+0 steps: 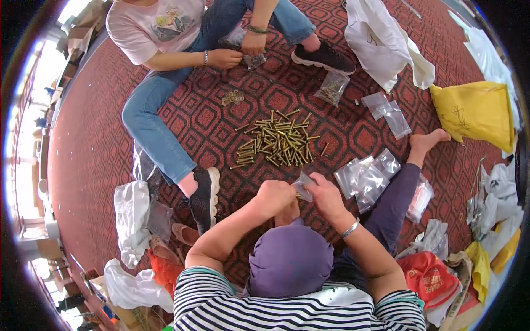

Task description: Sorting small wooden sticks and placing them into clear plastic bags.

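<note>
My left hand point(273, 196) and my right hand point(324, 194) meet over my raised purple knee point(290, 259), and both grip a small clear plastic bag point(302, 185) between them. My left hand is curled into a fist at the bag's left edge; what else it holds is hidden. My right-hand fingers pinch the bag's right side. Just beyond the bag, a pile of brass-coloured bolts point(276, 143) lies on the red patterned carpet point(353, 132). A stack of empty clear bags point(364, 177) rests beside my right hand.
Another person in jeans sits across the pile, their hands point(243, 52) holding a small bag. Washers point(233, 97) and a filled bag point(333, 88) lie near them. A white sack point(375, 38), a yellow bag point(475, 110) and a red bag point(428, 276) ring the right side.
</note>
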Demonstrator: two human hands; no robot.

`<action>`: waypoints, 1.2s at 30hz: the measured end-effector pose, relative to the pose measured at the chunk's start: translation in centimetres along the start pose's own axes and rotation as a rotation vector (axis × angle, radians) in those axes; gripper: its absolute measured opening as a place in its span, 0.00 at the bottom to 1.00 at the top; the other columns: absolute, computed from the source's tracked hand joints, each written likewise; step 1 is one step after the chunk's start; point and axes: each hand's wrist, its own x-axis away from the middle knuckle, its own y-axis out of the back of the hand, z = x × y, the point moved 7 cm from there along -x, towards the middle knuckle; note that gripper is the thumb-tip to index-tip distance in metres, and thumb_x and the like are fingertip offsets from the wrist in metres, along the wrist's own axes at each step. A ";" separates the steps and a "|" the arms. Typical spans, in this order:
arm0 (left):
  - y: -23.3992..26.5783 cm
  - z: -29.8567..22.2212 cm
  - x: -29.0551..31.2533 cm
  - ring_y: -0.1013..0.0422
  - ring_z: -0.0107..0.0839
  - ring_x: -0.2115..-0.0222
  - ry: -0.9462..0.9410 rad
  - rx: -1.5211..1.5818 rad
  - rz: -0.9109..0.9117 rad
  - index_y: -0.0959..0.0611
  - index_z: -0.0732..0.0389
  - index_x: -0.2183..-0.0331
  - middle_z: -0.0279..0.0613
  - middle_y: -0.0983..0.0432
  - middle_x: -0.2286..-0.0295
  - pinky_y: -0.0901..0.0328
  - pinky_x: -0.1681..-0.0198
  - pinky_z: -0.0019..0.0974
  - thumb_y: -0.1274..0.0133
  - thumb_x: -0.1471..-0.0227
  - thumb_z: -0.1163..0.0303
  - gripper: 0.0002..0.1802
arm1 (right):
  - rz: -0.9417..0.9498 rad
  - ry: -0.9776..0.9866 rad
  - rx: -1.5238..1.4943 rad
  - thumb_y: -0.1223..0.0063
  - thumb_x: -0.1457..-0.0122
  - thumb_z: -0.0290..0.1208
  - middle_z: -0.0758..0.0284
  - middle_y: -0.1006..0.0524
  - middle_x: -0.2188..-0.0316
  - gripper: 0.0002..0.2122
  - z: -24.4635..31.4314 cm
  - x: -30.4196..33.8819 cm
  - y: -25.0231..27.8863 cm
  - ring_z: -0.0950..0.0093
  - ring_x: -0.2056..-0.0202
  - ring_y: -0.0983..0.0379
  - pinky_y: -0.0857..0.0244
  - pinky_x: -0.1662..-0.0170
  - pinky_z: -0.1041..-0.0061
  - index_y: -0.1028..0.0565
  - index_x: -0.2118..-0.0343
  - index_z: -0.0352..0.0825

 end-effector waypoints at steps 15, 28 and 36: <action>-1.5 2.1 -1.3 0.38 0.27 0.81 0.313 1.818 -0.900 0.27 0.64 0.62 0.39 0.31 0.78 0.41 0.75 0.25 0.59 0.46 0.65 0.14 | -0.054 -0.097 -0.408 0.49 0.60 0.21 0.57 0.37 0.52 0.23 -1.3 -0.8 -3.1 0.57 0.55 0.35 0.36 0.57 0.70 0.36 0.56 0.37; -2.8 1.6 -1.9 0.33 0.28 0.73 0.219 1.940 -0.974 0.28 0.65 0.59 0.42 0.27 0.73 0.39 0.67 0.25 0.63 0.45 0.70 0.14 | 0.004 -0.225 -0.568 0.52 0.62 0.19 0.60 0.39 0.50 0.28 -0.8 -1.4 -2.1 0.60 0.53 0.36 0.37 0.55 0.71 0.38 0.51 0.36; -2.2 0.1 -1.2 0.32 0.29 0.71 0.239 2.080 -0.834 0.28 0.66 0.58 0.44 0.27 0.70 0.37 0.66 0.26 0.64 0.44 0.71 0.15 | -0.113 -0.140 -0.531 0.54 0.62 0.17 0.60 0.38 0.51 0.25 -1.5 -1.0 -1.8 0.61 0.54 0.36 0.39 0.53 0.73 0.35 0.54 0.34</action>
